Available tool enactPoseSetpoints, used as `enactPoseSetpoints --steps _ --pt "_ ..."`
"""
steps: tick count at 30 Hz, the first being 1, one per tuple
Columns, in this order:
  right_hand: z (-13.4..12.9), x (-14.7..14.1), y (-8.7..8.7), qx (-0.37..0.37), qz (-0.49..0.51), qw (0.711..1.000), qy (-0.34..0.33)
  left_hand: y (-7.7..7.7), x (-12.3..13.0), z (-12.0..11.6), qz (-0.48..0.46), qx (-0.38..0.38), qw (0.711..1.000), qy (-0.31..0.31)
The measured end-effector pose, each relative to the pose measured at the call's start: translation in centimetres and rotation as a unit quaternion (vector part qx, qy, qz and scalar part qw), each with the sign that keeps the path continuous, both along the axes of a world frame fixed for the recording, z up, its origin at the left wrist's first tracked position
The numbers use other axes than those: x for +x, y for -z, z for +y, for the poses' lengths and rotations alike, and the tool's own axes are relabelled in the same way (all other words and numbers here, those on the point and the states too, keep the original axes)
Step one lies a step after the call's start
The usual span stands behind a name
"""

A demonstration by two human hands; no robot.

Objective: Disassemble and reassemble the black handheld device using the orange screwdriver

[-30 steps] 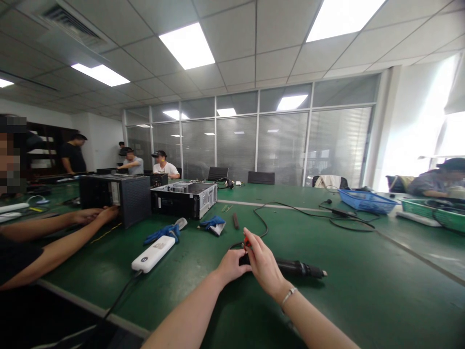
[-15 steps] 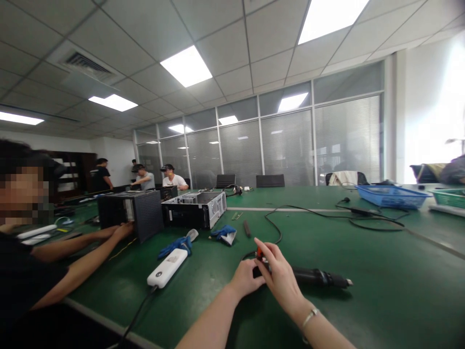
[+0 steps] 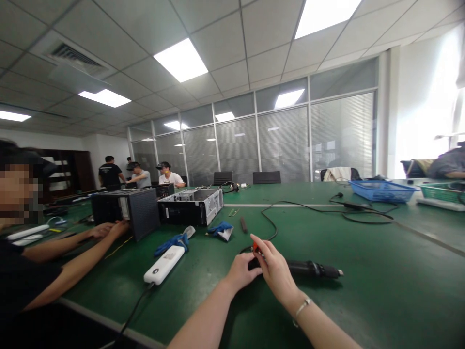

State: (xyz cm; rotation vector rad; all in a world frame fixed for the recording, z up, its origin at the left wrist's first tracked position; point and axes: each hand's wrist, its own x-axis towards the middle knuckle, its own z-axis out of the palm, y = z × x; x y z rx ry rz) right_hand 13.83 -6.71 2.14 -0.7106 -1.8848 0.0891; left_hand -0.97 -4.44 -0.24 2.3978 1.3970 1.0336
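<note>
A black electric screwdriver [image 3: 312, 269] lies on the green table with its metal tip to the right. My left hand [image 3: 241, 272] is closed around its rear end, at the cord side. Over the same end, my right hand [image 3: 274, 266] pinches a small orange-red part [image 3: 256, 247], mostly covered by the fingers. What exactly that part is cannot be made out. The black cord [image 3: 274, 228] runs from near my hands toward the back of the table. Just beyond my fingers lies a dark flat bar [image 3: 243, 224].
A white power strip [image 3: 164, 265] and blue gloves [image 3: 220, 231] lie to the left. Beyond them stand an open computer case [image 3: 192, 206] and a dark case [image 3: 143, 213], where a co-worker's hands [image 3: 114, 230] reach in. A blue basket [image 3: 383, 192] sits at the back right.
The view has shifted slightly to the right, so everything appears a little further left. Both hands stay at the screwdriver's rear end, almost unmoved.
</note>
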Motion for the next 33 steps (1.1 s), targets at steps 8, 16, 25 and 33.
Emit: enactPoseSetpoints --steps 8,16,25,33 --pt "-0.4 -0.1 -0.3 0.001 -0.011 1.000 0.004 0.3 0.0 0.3 -0.015 0.006 1.000 0.008" --pt "-0.5 0.1 -0.8 0.005 -0.019 0.999 -0.029 0.5 -0.1 0.7 -0.005 0.003 1.000 0.001" --pt "-0.7 0.5 -1.5 0.039 0.001 0.999 -0.020 0.1 -0.2 0.5 -0.001 -0.002 1.000 0.009" --pt "-0.2 2.5 -2.7 0.063 0.077 0.992 0.078 -0.1 -0.1 0.3 -0.018 -0.018 0.999 0.035"
